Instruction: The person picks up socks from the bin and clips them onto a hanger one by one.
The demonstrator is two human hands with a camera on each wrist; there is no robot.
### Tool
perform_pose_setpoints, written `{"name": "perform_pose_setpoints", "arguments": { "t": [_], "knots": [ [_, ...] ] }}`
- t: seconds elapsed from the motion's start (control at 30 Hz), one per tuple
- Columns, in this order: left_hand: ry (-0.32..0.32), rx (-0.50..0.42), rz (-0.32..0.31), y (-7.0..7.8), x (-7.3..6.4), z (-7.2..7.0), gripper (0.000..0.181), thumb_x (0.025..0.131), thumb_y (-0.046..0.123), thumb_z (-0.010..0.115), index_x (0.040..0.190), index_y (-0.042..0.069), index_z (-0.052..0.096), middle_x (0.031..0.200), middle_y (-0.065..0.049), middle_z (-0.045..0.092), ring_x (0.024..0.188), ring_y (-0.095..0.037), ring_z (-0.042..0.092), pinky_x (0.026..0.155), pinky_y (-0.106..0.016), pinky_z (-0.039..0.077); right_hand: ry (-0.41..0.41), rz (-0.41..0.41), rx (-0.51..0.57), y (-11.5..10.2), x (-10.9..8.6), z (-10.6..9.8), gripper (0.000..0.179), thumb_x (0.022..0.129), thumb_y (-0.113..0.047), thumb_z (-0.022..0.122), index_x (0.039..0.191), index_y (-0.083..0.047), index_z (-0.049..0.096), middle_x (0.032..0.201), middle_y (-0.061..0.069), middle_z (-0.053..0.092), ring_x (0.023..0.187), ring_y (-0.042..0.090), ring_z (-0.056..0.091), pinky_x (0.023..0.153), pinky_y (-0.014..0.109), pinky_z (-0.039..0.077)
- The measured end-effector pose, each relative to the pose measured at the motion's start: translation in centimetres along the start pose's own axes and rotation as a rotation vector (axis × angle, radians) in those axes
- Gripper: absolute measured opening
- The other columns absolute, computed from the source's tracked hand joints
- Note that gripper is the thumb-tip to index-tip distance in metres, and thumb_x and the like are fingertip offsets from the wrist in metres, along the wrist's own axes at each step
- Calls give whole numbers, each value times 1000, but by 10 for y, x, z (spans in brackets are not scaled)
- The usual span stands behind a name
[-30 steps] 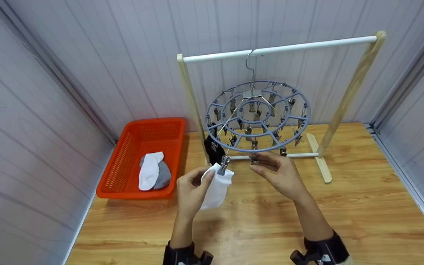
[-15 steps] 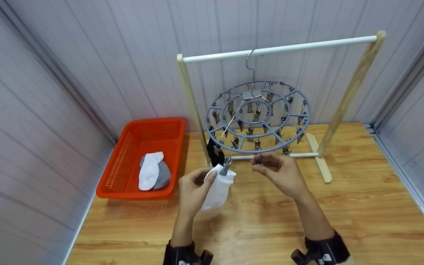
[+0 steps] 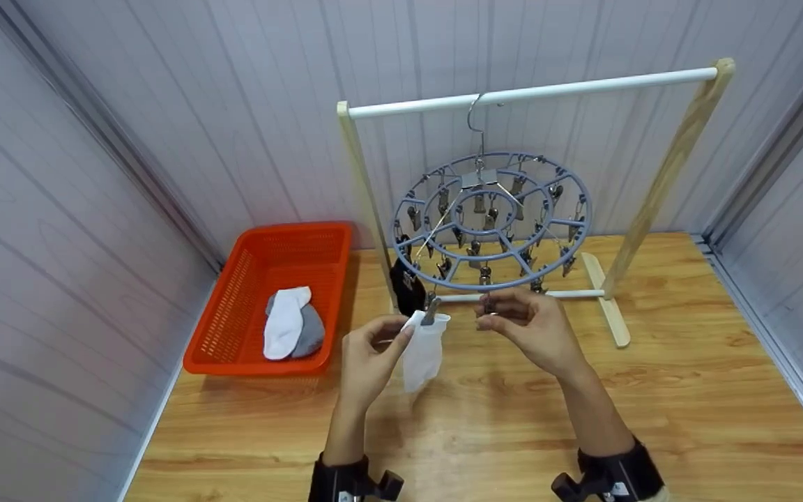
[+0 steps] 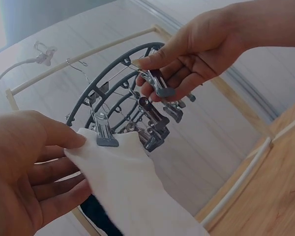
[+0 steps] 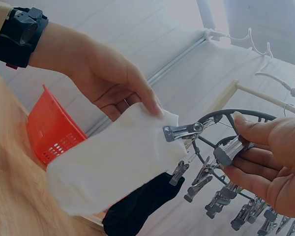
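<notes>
My left hand (image 3: 366,355) pinches the cuff edge of a white sock (image 3: 424,355), which hangs down from it. A metal clip (image 5: 182,132) bites the same cuff, beside the left fingertips, and joins the sock to the rim of a round blue-grey clip hanger (image 3: 457,284). To the right, my right hand (image 3: 534,331) holds another metal clip (image 5: 230,150) between thumb and fingers, just below the rim. That clip has nothing in its jaws. Behind the white sock hangs a black sock (image 5: 137,209), partly hidden.
The hanger hooks over the white bar (image 3: 541,94) of a rack with wooden posts (image 3: 670,167). Several bare clips dangle from its rings. An orange basket (image 3: 196,362) on the left holds a white sock (image 3: 283,328) over a grey sock (image 3: 313,332). Wall panels enclose the wooden surface (image 3: 708,390).
The white sock has shifted slightly right with my left hand and hangs straighter. My right fingers have drawn in around their clip. The hanger has swayed a little.
</notes>
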State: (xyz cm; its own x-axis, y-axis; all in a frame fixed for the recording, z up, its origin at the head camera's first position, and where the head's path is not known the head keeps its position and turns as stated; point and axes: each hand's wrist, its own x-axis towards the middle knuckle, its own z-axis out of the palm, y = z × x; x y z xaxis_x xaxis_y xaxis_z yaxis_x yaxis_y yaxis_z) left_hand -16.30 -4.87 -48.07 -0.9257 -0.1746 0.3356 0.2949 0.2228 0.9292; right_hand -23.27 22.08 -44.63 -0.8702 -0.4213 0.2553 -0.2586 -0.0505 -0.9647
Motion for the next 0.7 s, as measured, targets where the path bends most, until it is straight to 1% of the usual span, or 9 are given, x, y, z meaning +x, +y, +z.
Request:
{"name": "perform_pose_setpoints", "arguments": {
  "t": [0.1, 0.2, 0.4, 0.57, 0.7],
  "knots": [
    [-7, -2, -10, -1, 1, 0, 11, 96, 13, 81, 105, 7, 81, 99, -5, 79, 89, -21, 76, 77, -33, 63, -1, -9, -5, -1, 0, 1, 27, 93, -4, 82, 118, 2, 74, 111, 23, 75, 95, 29, 77, 87, 44, 62],
    [-14, -2, -22, -2, 1, 1, 11, 96, 12, 80, 105, 7, 81, 100, -5, 79, 90, -22, 76, 78, -33, 63, 4, -16, -15, -2, -1, 1, 27, 92, -5, 82, 117, 3, 73, 110, 22, 75, 95, 28, 77, 87, 41, 62],
    [-39, 8, -33, -5, 2, -2, 11, 97, 12, 79, 108, 8, 80, 102, -6, 79, 93, -22, 76, 79, -32, 63, 23, -18, -28, -4, -1, 4, 25, 92, -3, 82, 113, 5, 72, 108, 23, 76, 94, 25, 78, 85, 38, 63],
    [-42, 1, -36, -6, 1, -3, 15, 99, 14, 78, 110, 4, 79, 103, -7, 79, 95, -26, 76, 81, -33, 63, 28, -21, -35, -4, -1, 5, 25, 91, 1, 82, 111, 9, 70, 108, 27, 75, 94, 23, 78, 84, 36, 63],
    [-36, 12, -31, -6, 1, -4, 17, 100, 16, 77, 111, 3, 79, 102, -5, 79, 94, -27, 76, 79, -35, 63, 40, -10, -33, -4, -1, 5, 25, 91, 1, 82, 111, 9, 70, 109, 28, 75, 93, 24, 78, 83, 37, 63]
  ]
}}
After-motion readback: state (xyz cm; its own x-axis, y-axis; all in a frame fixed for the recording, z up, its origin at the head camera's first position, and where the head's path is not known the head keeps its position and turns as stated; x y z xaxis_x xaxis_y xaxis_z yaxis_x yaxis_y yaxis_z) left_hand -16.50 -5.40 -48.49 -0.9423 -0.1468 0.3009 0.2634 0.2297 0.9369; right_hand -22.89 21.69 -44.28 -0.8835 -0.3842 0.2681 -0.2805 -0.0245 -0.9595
